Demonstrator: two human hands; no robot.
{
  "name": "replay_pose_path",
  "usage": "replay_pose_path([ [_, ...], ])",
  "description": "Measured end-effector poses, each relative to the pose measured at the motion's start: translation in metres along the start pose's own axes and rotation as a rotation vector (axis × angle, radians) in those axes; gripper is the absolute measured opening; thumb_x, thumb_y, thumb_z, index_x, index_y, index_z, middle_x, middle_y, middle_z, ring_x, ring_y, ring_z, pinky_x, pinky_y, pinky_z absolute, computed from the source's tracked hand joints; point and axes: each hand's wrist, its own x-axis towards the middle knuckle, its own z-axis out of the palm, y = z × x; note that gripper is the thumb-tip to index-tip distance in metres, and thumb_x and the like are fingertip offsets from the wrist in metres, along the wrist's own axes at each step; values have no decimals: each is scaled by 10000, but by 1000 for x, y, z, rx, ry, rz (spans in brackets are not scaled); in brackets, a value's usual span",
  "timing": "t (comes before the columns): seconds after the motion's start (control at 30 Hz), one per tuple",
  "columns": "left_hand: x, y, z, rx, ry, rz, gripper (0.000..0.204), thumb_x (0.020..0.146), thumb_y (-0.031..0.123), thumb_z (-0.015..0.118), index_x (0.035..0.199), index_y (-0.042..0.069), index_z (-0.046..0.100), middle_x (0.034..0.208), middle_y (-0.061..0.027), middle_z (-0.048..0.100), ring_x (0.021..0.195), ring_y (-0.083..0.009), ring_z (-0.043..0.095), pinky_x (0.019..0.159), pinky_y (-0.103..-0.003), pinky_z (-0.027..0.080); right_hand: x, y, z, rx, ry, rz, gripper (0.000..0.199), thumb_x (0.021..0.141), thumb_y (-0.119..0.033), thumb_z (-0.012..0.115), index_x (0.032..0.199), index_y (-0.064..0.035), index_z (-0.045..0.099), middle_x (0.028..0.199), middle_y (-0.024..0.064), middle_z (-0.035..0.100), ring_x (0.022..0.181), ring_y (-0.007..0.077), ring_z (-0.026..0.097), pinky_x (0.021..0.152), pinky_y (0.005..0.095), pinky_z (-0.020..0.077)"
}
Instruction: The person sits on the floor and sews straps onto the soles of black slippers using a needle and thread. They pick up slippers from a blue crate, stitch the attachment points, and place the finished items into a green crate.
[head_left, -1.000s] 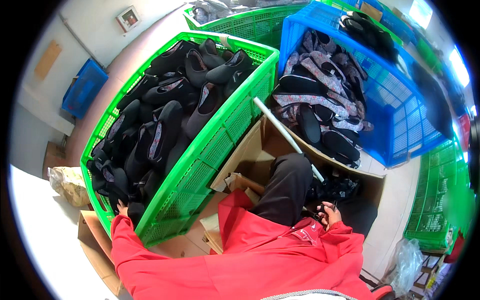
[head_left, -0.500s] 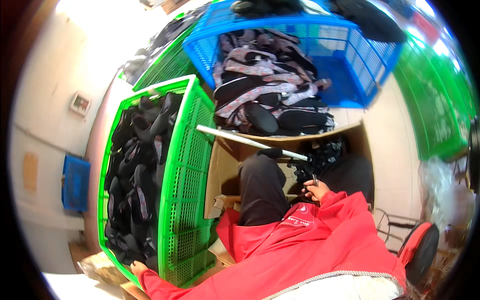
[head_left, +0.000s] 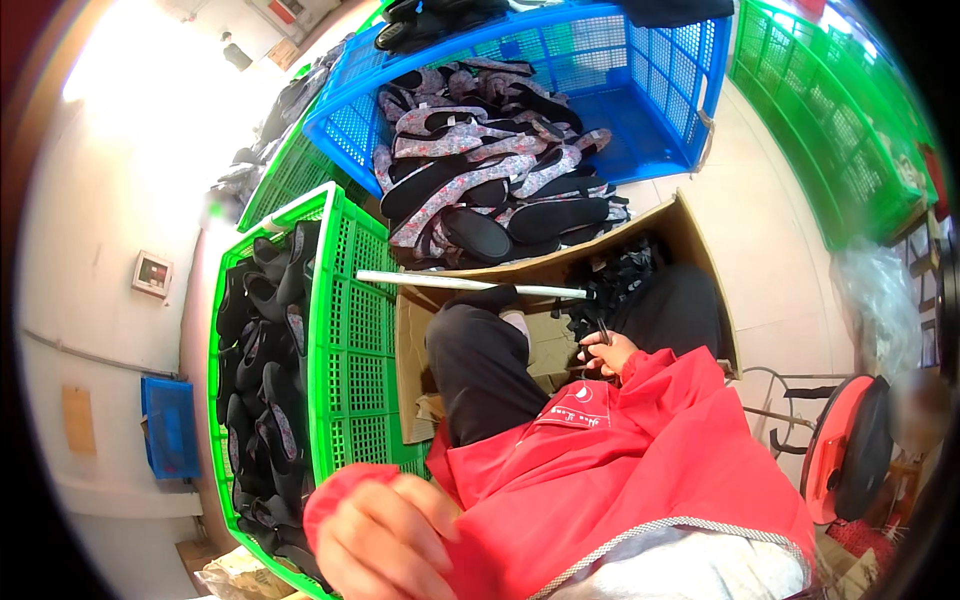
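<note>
My left hand (head_left: 385, 535) is raised close in front of my red apron (head_left: 650, 440), right of the green basket (head_left: 325, 300). Motion smears its fingers, so I cannot make out whether it holds anything. Resting by my lap, my right hand (head_left: 610, 352) is closed around a small dark, thin tool (head_left: 603, 331), mostly hidden by the fingers. Black shoes (head_left: 280, 390) with patterned linings fill the green basket. Beyond my knees, a heap of floral-patterned shoes with black soles (head_left: 480, 190) spills from a blue crate (head_left: 640, 110) lying on its side.
Around my legs stands an open cardboard box (head_left: 725, 330) with black scraps (head_left: 615, 285) inside. A white pole (head_left: 450, 284) lies across it. More green crates (head_left: 830, 110) stand at the far right. A red and black round seat (head_left: 850, 450) is at my right.
My left hand has left the near end of the green basket and moved right and up toward my body. My right hand keeps its grip. The view has shifted somewhat.
</note>
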Motion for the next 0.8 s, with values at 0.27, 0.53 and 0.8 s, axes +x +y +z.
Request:
replay_pose_path([
  [0.27,13,14,81,-366,65,-71,247,964,364,551,940,166,697,936,-25,701,904,-200,532,741,-420,415,-23,-4,-4,35,-20,-76,217,937,-34,510,1145,-41,571,979,126,682,624,119,586,401,207,357],
  [0.53,10,6,67,-585,-372,-48,356,961,410,546,1201,177,665,1207,-59,656,1099,-265,550,869,-492,435,-15,1,-2,-20,-45,-72,198,921,-47,523,1114,-73,562,963,103,686,632,137,604,395,225,362],
  [0.8,1,7,71,-616,-158,-37,278,931,396,610,1051,169,715,1086,-23,701,1111,-249,529,883,-472,414,-6,2,-1,-37,-37,-29,238,917,-38,526,1153,-59,548,989,122,678,644,162,618,387,235,353],
])
